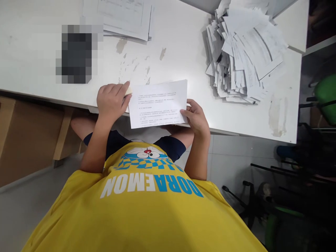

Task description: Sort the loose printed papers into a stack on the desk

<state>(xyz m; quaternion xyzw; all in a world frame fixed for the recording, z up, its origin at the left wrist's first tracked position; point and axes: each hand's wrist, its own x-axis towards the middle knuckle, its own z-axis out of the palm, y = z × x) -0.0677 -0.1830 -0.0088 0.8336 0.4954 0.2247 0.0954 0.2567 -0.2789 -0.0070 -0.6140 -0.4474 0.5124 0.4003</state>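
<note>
A printed sheet of paper spans the gap between my hands, over the table's front edge, with lines of small text facing up. My right hand pinches its right edge between thumb and fingers. At the sheet's upper left corner, my left hand is closed on a small pale yellow piece; most of it is hidden by the fingers, so its kind is unclear. Whether the left fingers also grip the paper cannot be made out.
A tall untidy heap of papers stands on the white table at the right. Flat printed sheets lie at the back left, near a pixelated dark object. Chair parts show on the floor at right.
</note>
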